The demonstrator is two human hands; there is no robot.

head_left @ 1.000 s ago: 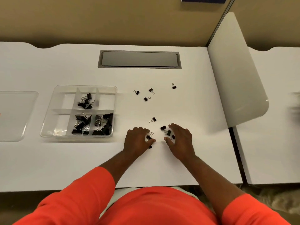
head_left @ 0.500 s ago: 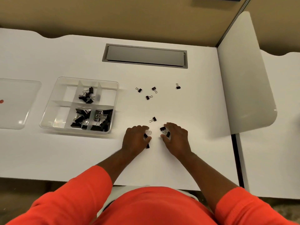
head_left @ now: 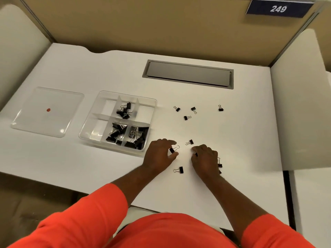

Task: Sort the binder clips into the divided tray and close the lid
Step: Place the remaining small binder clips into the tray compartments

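On the white desk stands a clear divided tray (head_left: 151, 111) with black binder clips in three of its compartments. Its clear lid (head_left: 32, 120), marked with a red dot, lies flat to the left. Just right of the tray, my left hand (head_left: 160, 155) pinches a small black clip (head_left: 172, 150) between thumb and fingers. My right hand (head_left: 205, 160) curls over another small clip (head_left: 196, 154), mostly hidden under the fingers. Loose clips lie between and near the hands (head_left: 189, 142) (head_left: 180, 170) (head_left: 219, 165), and several more farther back (head_left: 187, 117) (head_left: 220, 109).
A grey cable hatch (head_left: 188, 74) is set into the desk at the back. A white divider panel (head_left: 302, 113) rises along the right side. Tan partition walls with a sign reading 249 (head_left: 278, 8) close off the back.
The camera tilted up and to the left, so the lid is now fully in view. Both hands stay over the near clips; the left now lifts one between thumb and fingers.
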